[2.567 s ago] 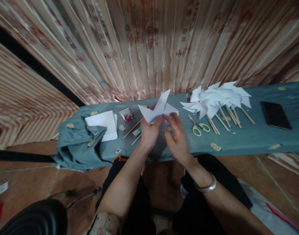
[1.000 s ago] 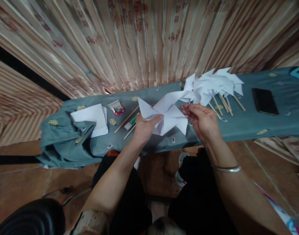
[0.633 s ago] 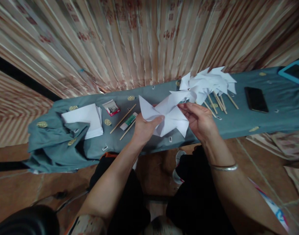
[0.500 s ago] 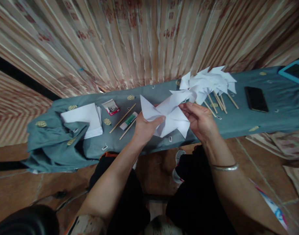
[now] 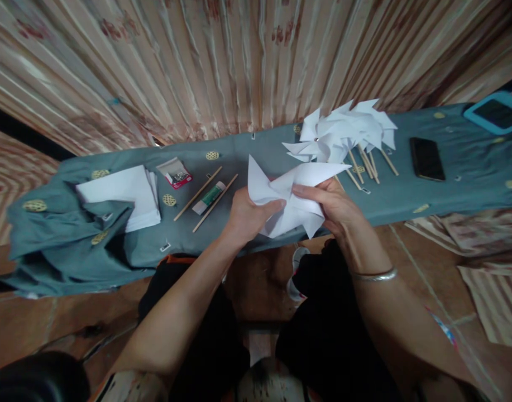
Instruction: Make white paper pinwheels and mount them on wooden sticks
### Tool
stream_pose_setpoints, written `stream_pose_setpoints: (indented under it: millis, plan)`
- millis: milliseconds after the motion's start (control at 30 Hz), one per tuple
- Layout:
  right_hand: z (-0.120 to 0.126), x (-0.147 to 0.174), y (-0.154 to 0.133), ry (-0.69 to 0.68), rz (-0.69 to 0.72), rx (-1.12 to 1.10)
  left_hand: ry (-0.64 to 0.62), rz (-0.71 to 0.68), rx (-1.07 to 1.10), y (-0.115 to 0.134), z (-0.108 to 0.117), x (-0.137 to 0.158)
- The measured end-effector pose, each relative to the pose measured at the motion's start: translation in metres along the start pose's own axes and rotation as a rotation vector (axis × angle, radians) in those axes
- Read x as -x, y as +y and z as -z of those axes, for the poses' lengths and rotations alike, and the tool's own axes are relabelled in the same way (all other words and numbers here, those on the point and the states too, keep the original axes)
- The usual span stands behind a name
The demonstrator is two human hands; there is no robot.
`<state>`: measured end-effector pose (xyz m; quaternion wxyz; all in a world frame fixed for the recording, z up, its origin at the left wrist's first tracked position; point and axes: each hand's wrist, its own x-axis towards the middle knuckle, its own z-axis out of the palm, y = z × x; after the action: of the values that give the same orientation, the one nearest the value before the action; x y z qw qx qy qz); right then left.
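Between my hands, above the front edge of the cloth-covered table, is a white paper pinwheel (image 5: 295, 215) with its blades folded in. My left hand (image 5: 249, 215) grips its left side, the thumb pressed near the centre. From the right, my right hand (image 5: 333, 201) pinches it with the thumb on top and the other fingers underneath. No stick shows on this pinwheel. Behind it lies a pile of finished white pinwheels (image 5: 348, 131) on wooden sticks (image 5: 368, 166).
On the left are a stack of white paper (image 5: 130, 195), an open small box of metal pins (image 5: 176, 174), two loose sticks (image 5: 199, 192) and a green-and-white glue stick (image 5: 209, 197). A black phone (image 5: 427, 159) and a blue-framed tablet (image 5: 496, 113) lie right on the grey-green cloth (image 5: 243, 156).
My right hand has moved from the pinwheel's right rear side so its thumb now presses near the centre. My left hand keeps its grip. The view has shifted slightly.
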<state>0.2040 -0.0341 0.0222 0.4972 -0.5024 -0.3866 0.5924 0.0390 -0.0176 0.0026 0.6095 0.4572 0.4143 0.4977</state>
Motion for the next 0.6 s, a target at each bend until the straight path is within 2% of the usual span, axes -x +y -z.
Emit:
stream_pose_setpoints:
  millis: [233, 400, 600]
  plan:
    - [0.0052, 0.0013, -0.0004, -0.029, 0.010, 0.024, -0.014, -0.025, -0.013, -0.0009, -0.0002, 0.0002]
    - [0.0019, 0.0023, 0.0009, 0.027, -0.027, 0.066, -0.034, -0.012, -0.019, -0.0018, -0.0016, 0.0016]
    - [0.0028, 0.0001, 0.0057, 0.065, 0.000, 0.081, -0.023, 0.025, 0.009, -0.0049, -0.0015, 0.0028]
